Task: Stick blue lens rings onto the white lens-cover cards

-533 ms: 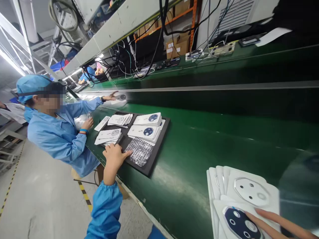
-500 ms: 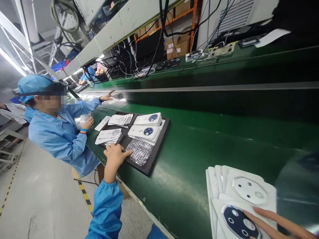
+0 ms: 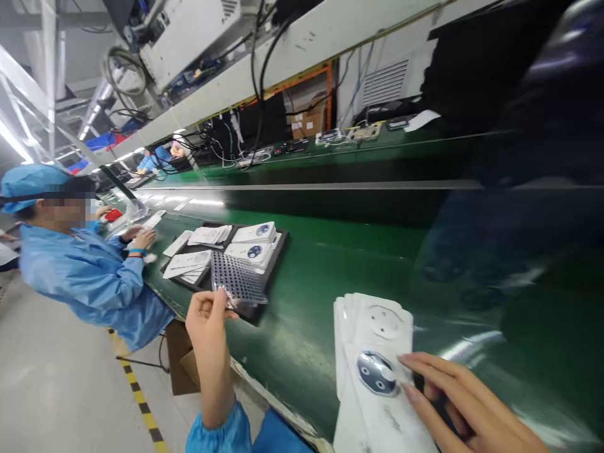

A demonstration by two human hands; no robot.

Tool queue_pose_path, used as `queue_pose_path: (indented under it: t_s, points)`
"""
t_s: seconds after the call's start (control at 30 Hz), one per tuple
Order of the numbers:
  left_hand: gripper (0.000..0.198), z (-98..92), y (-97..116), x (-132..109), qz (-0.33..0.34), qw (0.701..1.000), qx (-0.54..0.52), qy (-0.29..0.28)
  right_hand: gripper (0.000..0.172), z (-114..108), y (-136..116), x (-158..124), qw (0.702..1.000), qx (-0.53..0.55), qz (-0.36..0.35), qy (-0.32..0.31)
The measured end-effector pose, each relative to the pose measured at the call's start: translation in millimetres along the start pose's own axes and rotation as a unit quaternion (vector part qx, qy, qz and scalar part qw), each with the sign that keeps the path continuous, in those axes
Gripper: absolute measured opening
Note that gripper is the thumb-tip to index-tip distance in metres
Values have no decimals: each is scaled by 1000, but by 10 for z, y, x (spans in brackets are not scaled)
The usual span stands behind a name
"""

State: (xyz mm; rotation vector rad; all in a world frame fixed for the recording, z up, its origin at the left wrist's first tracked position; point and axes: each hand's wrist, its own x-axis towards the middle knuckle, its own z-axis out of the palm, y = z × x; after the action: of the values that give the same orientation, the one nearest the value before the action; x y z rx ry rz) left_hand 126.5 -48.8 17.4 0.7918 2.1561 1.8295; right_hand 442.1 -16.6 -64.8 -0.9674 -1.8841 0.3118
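Observation:
My left hand [image 3: 206,330] is raised above the tray's near corner, pinching a clear sheet of small moulded parts [image 3: 238,280] by its lower edge. My right hand [image 3: 465,402] is at the lower right, shut on a fanned stack of white cards [image 3: 377,321]. Its fingers lie along the stack's right edge, and the thumb is hidden. The top card carries a dark round-cornered lens cover [image 3: 376,373] with a shiny surface, close to my fingertips. On the black foam tray [image 3: 277,255] lie several more white card stacks [image 3: 248,254].
A co-worker in a blue smock and cap [image 3: 85,283] sits to the left, hands [image 3: 141,238] working at the same green conveyor belt [image 3: 321,296]. A cardboard box [image 3: 179,352] stands below its edge. Cables, power strips and shelves run along the far side.
My left hand has lifted the clear sheet off the tray. The view has swung, so the tray and card stack appear further left. The co-worker's outstretched hand has drawn back.

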Motion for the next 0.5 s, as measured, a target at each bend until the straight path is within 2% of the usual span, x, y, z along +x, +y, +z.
queue_pose_path:
  t_s: [0.07, 0.17, 0.27, 0.33, 0.37, 0.43, 0.5]
  points:
    - [49, 239, 20, -462, -32, 996, -67, -58, 18, -87, -18, -30, 1000, 9, -22, -14]
    - [53, 552, -15, -1059, -103, 968, -139, -184, 35, -185, -56, -76, 997, 7, -65, 31]
    - [47, 729, -86, -1400, -101, 954, -129, -251, 46, -225, -41, -100, 995, -1, -83, 59]
    - [38, 784, -118, -1497, -65, 959, -88, -263, 50, -239, -20, -116, 998, 27, -49, 42]
    - [34, 796, -125, -1522, -49, 962, -66, -260, 46, -244, -15, -123, 998, 47, -22, 24]
    - [30, 802, -121, -1550, -20, 972, -34, -231, 28, -252, -14, -130, 996, 84, 26, -23]
    - [28, 795, -110, -1566, 11, 982, -21, -186, 22, -253, -17, -118, 990, 111, 64, -61]
